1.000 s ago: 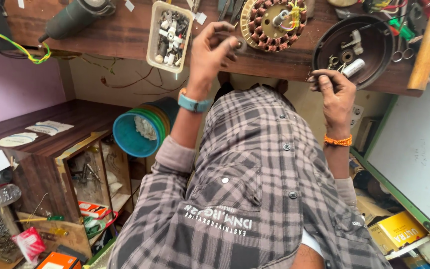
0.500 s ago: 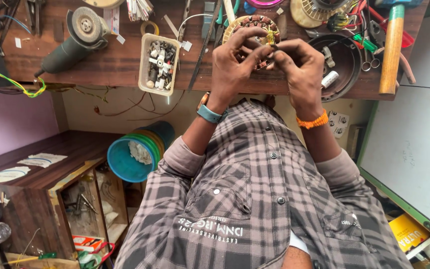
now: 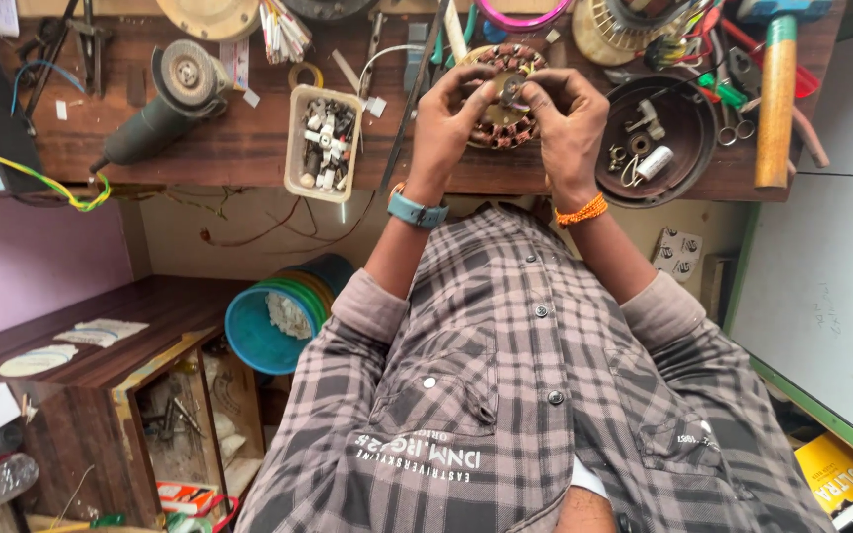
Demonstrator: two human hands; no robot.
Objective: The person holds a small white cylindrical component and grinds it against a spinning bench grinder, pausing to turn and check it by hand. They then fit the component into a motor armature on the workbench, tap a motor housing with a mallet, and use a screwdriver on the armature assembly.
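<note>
Both hands are up on the wooden workbench (image 3: pixel 249 148), closed around a copper-wound stator (image 3: pixel 502 99) (looks like a ceiling-fan motor core). The left hand (image 3: pixel 443 123) grips its rim at about 9 o'clock and the right hand (image 3: pixel 572 123) at about 3 o'clock, with thumbs and fingertips pinching at a small part in the centre hub; what that part is, too small to tell. The stator sits at 12 o'clock from the person's chest, near the bench's front edge.

Step in hand, as I judge it: working at the centre of the stator, either seating or freeing something at the hub. A next move would need a steady pinch and a straight pull or push, keeping fingers off the windings.

Containers:
- cream plastic tray (image 3: pixel 324 141) at 9 o'clock of the stator, holding small black-and-white electrical bits
- round dark metal motor cover (image 3: pixel 688 104) at 3 o'clock, used as a dish: scissors, washers, a small white cylinder
- stacked blue and green plastic bowls (image 3: pixel 249 341) under the bench at 7 o'clock, with a pale lump inside

Angle grinder (image 3: pixel 165 99) lies far left, hammer (image 3: pixel 776 89) far right.
</note>
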